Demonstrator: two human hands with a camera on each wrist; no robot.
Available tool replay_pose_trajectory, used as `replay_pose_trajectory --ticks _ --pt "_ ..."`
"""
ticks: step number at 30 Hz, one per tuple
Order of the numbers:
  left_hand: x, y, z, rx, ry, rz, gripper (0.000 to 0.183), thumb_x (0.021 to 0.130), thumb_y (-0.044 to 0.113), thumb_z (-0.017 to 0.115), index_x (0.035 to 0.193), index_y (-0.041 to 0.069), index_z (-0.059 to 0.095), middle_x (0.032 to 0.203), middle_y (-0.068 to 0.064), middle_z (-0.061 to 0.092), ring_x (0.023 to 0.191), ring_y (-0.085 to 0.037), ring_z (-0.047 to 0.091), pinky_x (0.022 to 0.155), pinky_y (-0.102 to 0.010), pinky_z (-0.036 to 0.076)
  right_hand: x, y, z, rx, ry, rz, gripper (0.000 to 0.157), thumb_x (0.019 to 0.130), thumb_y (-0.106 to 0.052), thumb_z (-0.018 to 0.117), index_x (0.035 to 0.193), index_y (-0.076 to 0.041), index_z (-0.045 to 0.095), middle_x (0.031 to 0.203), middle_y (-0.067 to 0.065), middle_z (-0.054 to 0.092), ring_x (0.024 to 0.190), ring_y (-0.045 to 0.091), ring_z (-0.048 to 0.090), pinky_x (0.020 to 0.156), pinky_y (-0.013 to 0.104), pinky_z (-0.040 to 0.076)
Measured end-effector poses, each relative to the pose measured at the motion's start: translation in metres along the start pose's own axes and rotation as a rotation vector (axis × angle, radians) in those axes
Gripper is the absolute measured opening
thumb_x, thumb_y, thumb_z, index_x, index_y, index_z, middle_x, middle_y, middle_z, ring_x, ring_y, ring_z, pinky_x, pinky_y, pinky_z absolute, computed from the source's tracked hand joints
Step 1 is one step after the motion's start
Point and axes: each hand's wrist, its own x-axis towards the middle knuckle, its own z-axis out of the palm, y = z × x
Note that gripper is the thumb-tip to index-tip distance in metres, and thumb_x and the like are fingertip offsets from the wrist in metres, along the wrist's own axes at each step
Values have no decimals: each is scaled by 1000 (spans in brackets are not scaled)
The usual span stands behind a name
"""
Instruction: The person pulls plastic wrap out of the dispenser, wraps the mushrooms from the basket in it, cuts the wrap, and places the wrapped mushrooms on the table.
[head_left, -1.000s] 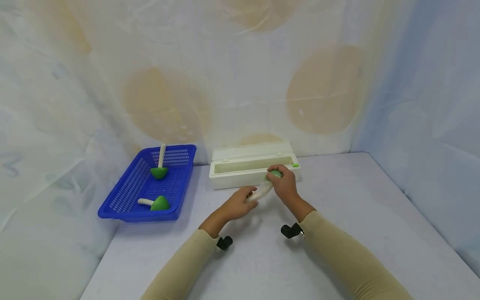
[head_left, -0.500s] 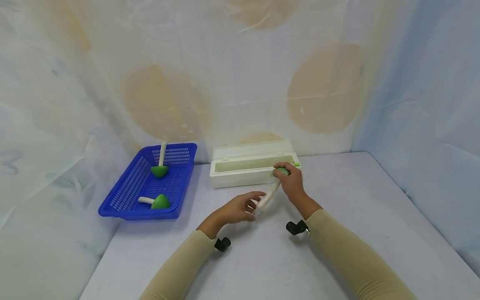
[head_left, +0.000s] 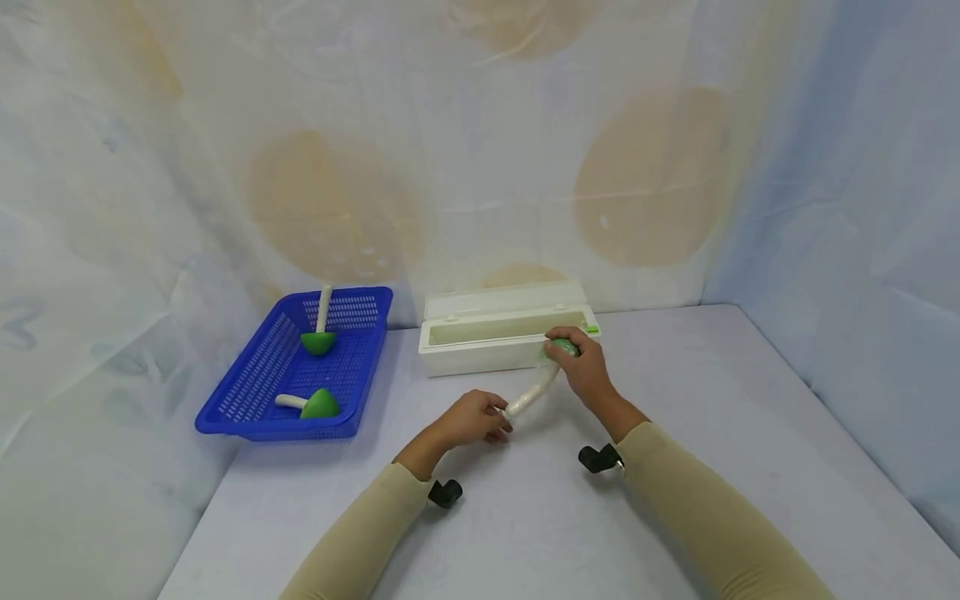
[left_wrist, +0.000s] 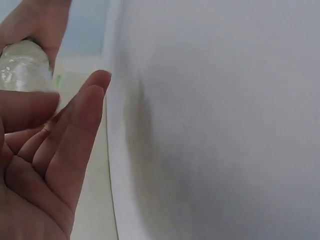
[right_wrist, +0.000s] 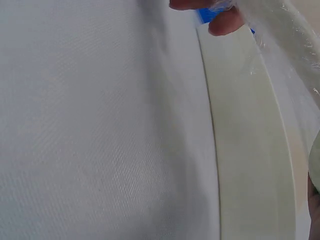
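A ladle with a white handle (head_left: 534,393) and a green bowl (head_left: 567,347) is wrapped in clear plastic wrap (right_wrist: 280,35). My right hand (head_left: 587,371) grips it by the bowl, in front of the white box. At the handle's lower end, the thumb and fingers of my left hand (head_left: 472,419) pinch the wrap. In the left wrist view my left hand (left_wrist: 50,150) has its fingers bent toward the thumb, and the wrapped bowl (left_wrist: 25,67) shows beyond it. Loose film trails along the handle in the right wrist view.
Behind the hands stands a long white box (head_left: 480,360), its lid (head_left: 504,300) raised and a green piece (head_left: 592,329) at its right end. A blue basket (head_left: 228,417) at the left holds two unwrapped green-and-white ladles (head_left: 319,343). A white cloth covers the table (head_left: 517,517).
My right hand has shifted slightly right with the ladle's bowl, and the handle has swung lower. My left hand has moved from along the handle to its end.
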Motion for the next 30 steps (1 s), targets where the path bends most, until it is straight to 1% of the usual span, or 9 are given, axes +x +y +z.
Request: replay_pose_trajectory --ticks 2,5,8,12,16,21,24,27,30 --pt "0 0 0 -64 -10 -2 29 92 -2 57 121 -8 59 94 -14 70 81 -22 70 71 -34 56 -2 -2 1 -50 -31 -21 34 91 -21 70 122 -7 62 125 12 60 115 25 52 94 42 41" --pt "0 2 0 -49 -15 7 38 89 2 65 125 -7 58 100 -12 69 85 -19 68 74 -33 55 -4 1 3 -132 -70 -31 45 91 -30 70 130 -12 56 130 10 57 120 26 50 96 47 41" --pt "1 2 2 66 30 39 44 87 14 74 125 -3 60 100 -7 70 85 -14 66 72 -31 54 -5 1 4 -183 -125 -61 44 96 -33 63 133 -11 53 134 9 53 124 27 47 98 49 40" --pt "3 -1 3 215 129 97 38 88 17 73 119 -2 65 101 -6 70 90 -15 65 74 -30 53 -3 -1 1 -197 -273 -111 41 105 -23 40 140 -2 47 146 18 40 137 33 32 108 54 25" --pt "3 -3 2 284 193 100 31 89 12 72 116 -2 68 104 -10 70 96 -18 66 77 -29 53 0 -2 -4 -154 -382 -34 46 103 -18 44 146 0 39 151 20 34 141 36 24 111 55 19" --pt "1 -3 2 280 202 103 27 88 9 72 112 -3 70 103 -10 71 95 -17 67 76 -28 54 -1 4 -3 -114 -332 87 55 93 -25 68 142 -8 49 144 13 46 130 32 42 103 50 36" --pt "0 -4 3 270 201 120 27 87 9 73 112 -2 71 102 -9 72 94 -15 67 76 -27 54 -5 7 0 -77 -262 137 57 89 -28 73 139 -11 52 142 12 48 125 30 48 98 46 43" --pt "1 -5 3 230 220 118 28 88 10 72 114 -2 70 103 -9 71 93 -15 67 74 -26 54 -8 9 0 -30 -200 174 59 91 -34 69 142 -11 49 147 13 43 130 31 44 99 45 43" --pt "2 -5 3 168 238 107 28 89 10 71 115 -1 68 103 -9 71 91 -15 67 73 -27 54 -10 12 -5 81 -216 214 61 97 -40 57 148 -12 39 154 13 30 134 35 37 98 46 44"
